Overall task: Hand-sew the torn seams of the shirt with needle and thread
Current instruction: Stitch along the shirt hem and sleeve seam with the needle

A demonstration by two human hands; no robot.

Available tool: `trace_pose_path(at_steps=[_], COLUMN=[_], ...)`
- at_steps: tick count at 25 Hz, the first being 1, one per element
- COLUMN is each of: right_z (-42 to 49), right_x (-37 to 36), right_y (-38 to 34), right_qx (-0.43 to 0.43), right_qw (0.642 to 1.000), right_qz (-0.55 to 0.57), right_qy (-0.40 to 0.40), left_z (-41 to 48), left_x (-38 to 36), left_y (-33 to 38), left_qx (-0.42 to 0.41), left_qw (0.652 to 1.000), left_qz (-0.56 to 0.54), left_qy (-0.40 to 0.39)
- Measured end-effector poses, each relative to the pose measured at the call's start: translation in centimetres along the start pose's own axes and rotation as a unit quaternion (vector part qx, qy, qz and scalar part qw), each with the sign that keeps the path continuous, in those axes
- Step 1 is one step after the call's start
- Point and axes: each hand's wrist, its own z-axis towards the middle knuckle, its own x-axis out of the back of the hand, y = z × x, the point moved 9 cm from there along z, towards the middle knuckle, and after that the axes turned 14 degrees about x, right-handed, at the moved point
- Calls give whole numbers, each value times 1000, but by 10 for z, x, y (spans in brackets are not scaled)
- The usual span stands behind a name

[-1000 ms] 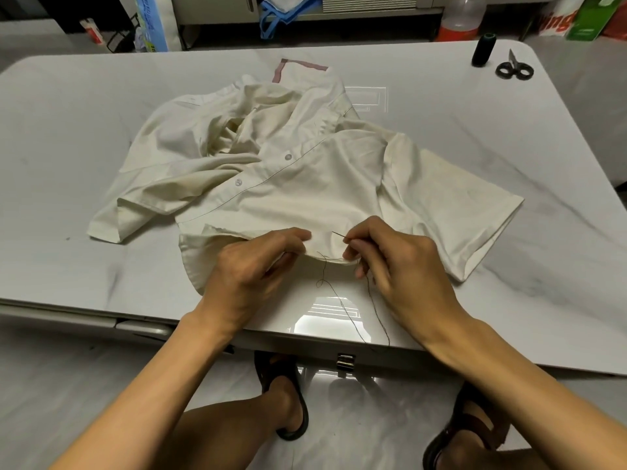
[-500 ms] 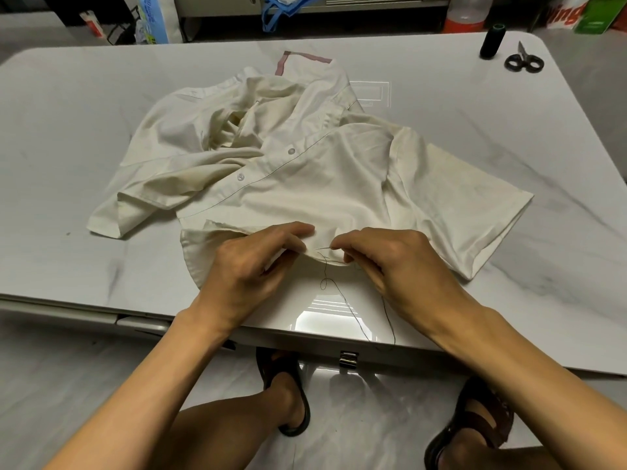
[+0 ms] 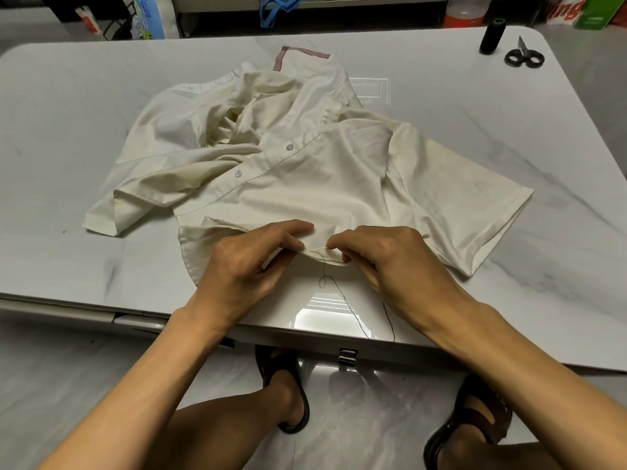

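A crumpled cream shirt (image 3: 305,171) lies spread on the marble table (image 3: 68,130). My left hand (image 3: 251,266) pinches the shirt's near hem between thumb and fingers. My right hand (image 3: 393,262) pinches the needle (image 3: 319,249) at the same hem, its tip pointing left toward my left thumb. Dark thread (image 3: 342,296) loops down from the hem and trails over the table's front edge.
A black thread spool (image 3: 492,37) and black-handled scissors (image 3: 524,56) sit at the far right corner of the table. Bags and boxes line the floor behind the table. My sandalled feet show below the front edge.
My right hand has turned and moved left, bringing the needle from above the fabric down to the hem next to my left thumb. The left hand has kept its pinch.
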Motion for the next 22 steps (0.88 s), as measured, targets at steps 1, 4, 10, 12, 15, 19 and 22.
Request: trace_pose_path(at_steps=[1,4,10,12,15,19,22], right_z=[0,1,1,2,2,1,3], right_x=[0,1,-1,-2,-2,-4,-6], right_y=[0,0,0,0,0,2,3], right_qx=[0,-3,-7,-7,-7,-13,-7], right_qw=[1000,1000,1000,1000,1000,999,999], right_qz=[-1,0,0,0,-1,-4,-13], right_qy=[0,0,-10,-12,-16,-37,-52], left_z=[0,0,0,0,0,0,2], left_x=[0,0,0,-1,-2,-5,-7], left_y=[0,0,0,1,0,0,-2], left_qx=[-1,-3,-6,-6,-8,-16,-24], left_qw=[1000,1000,1000,1000,1000,999,998], left_qz=[0,-4,-4,-4,-2,0,4], left_qy=[0,0,-4,-5,-11,-43,-63])
